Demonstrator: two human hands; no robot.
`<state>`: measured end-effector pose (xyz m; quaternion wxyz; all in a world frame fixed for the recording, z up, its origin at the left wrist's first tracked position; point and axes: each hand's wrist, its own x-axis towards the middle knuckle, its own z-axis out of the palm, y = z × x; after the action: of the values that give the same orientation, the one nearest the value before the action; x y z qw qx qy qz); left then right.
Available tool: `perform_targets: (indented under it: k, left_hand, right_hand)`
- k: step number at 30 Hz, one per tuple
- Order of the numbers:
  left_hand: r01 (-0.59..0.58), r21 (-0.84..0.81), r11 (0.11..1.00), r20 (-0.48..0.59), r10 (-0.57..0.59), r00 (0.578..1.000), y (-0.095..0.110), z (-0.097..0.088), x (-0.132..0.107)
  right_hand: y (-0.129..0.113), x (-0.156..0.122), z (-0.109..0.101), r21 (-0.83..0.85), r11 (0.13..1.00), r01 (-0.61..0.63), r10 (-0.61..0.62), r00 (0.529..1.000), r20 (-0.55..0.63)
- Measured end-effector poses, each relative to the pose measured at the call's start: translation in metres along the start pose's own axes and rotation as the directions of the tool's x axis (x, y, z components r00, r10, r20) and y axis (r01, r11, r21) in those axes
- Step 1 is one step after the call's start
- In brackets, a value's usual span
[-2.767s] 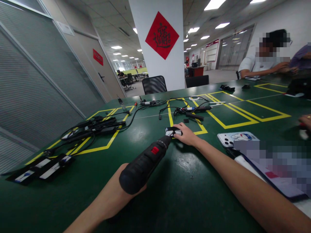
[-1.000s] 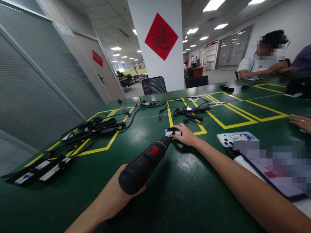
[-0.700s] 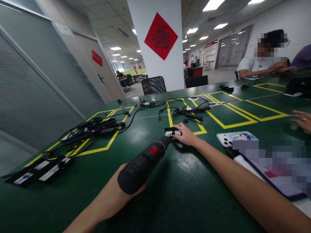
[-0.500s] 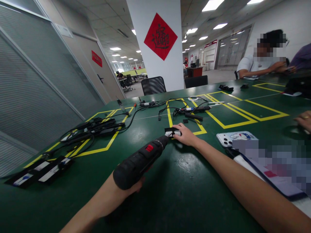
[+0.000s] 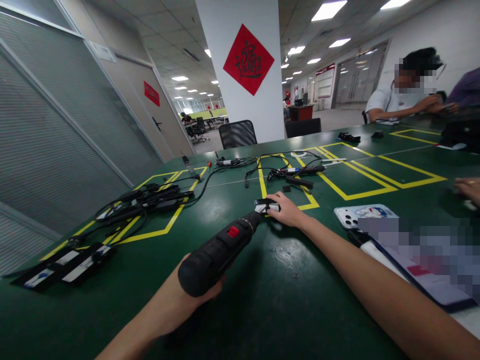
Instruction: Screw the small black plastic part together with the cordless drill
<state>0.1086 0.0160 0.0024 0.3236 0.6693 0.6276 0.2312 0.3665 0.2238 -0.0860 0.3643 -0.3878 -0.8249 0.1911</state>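
My left hand [image 5: 198, 295] is wrapped round the grip of a black electric screwdriver [image 5: 219, 247] with a red switch. Its tip points away from me at a small black and white part [image 5: 265, 205] lying on the green table [image 5: 285, 295]. My right hand [image 5: 287, 210] rests on the table with its fingers closed on that part, pressing it down. Most of my left hand's fingers are hidden behind the tool.
Black cables and adapters [image 5: 150, 197] lie at the left inside yellow tape outlines. More cables and tools [image 5: 296, 172] lie beyond the part. A phone [image 5: 360, 214] rests at my right. Another person's hand [image 5: 468, 187] is at the right edge. Other people sit at the far right.
The screwdriver's rear end swung slightly left and lower, its tip staying at the part. My right hand has stayed put. The other person's hand at the right edge shifted about.
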Motion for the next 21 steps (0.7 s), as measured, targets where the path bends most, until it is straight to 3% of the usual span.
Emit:
perform_targets:
  k: [21]
  left_hand:
    - [0.090,0.028,0.996,0.029,-0.091,0.995,0.0112,-0.0005,-0.0024]
  right_hand:
    - [-0.0003,0.0003,0.0001,0.001,1.000,0.000,0.000,1.000,0.004]
